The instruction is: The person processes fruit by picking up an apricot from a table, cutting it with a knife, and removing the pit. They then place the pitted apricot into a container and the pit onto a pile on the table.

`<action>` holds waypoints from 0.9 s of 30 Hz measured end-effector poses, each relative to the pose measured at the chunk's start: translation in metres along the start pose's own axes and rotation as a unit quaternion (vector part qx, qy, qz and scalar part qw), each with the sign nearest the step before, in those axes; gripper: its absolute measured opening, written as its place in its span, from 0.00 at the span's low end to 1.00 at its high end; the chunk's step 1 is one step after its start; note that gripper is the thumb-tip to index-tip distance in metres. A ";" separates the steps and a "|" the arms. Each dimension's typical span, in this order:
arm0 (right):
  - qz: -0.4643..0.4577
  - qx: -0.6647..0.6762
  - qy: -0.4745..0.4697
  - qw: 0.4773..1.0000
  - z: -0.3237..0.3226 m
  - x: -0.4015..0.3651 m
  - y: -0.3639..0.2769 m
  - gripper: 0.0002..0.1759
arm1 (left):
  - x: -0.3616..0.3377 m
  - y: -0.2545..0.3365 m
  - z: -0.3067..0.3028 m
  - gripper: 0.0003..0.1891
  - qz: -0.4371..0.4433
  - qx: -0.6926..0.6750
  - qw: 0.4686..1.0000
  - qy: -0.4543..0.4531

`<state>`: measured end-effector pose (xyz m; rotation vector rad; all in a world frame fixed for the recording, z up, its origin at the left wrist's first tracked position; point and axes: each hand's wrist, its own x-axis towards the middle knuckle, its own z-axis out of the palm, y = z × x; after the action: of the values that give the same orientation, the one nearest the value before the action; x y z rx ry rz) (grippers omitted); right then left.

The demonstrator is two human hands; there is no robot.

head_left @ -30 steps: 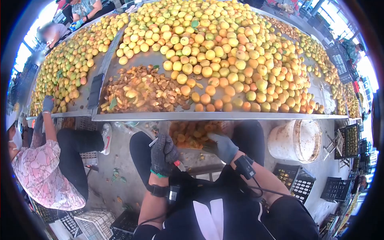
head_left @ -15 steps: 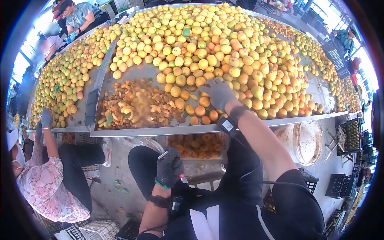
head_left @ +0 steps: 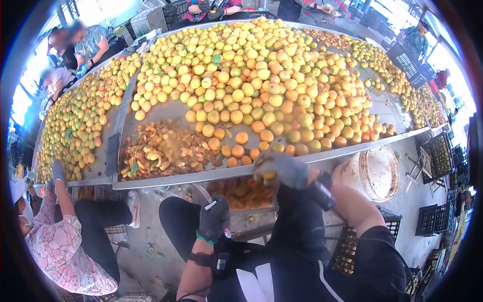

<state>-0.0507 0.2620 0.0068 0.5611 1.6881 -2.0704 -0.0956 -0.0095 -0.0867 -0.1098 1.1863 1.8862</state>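
My left hand (head_left: 213,220), in a dark grey glove, is closed around a slim tool (head_left: 210,205). A pale curved strip rises above the fist, and a red-and-white end shows below it; its exact kind is unclear. Blurred by motion, my gloved right hand (head_left: 286,170) is at the table's front rim with an orange apricot (head_left: 269,175) in its curled fingers. Behind it, whole yellow and orange apricots (head_left: 261,95) are heaped on the metal table (head_left: 211,174). Brown and orange scraps (head_left: 168,148) form a pile at the front left.
Beneath the rim, a crate holds orange fruit pieces (head_left: 241,194). A white bucket (head_left: 375,173) stands at the right. A person in a pink patterned top (head_left: 70,241) sits at left, one gloved hand at the fruit. More people sit around the table, and black crates (head_left: 435,219) stand right.
My right hand has drawn back from the heap to the front rim and now has an apricot. My left hand keeps its grip on the tool. The view has tilted slightly.
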 end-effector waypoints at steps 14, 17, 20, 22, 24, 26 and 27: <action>-0.167 0.080 -0.024 0.982 0.048 -0.078 0.111 0.13 | -0.060 -0.016 0.059 0.18 0.191 0.585 0.770 -0.168; -0.250 0.136 -0.059 0.957 0.029 -0.084 0.112 0.15 | -0.076 -0.004 0.078 0.22 -0.197 0.164 0.933 -0.252; -0.282 0.178 -0.081 0.939 0.028 -0.085 0.116 0.19 | -0.081 -0.021 0.076 0.23 -0.188 -0.032 0.961 -0.199; -0.298 0.180 -0.072 0.935 0.028 -0.079 0.122 0.20 | -0.065 -0.033 0.064 0.22 -0.208 -0.064 0.921 -0.323; -0.319 0.194 -0.055 0.926 0.034 -0.081 0.119 0.21 | -0.070 -0.024 0.076 0.22 -0.228 -0.081 0.914 -0.325; -0.312 0.150 -0.068 0.936 0.034 -0.087 0.113 0.20 | -0.076 -0.020 0.086 0.23 -0.243 -0.100 0.905 -0.335; -0.307 0.153 -0.073 0.936 0.037 -0.092 0.114 0.20 | -0.078 -0.019 0.090 0.22 -0.232 -0.077 0.917 -0.315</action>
<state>0.0863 0.2105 -0.0293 -0.0649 1.5966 -2.7595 -0.0025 0.0138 -0.0132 0.1192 0.5097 1.4222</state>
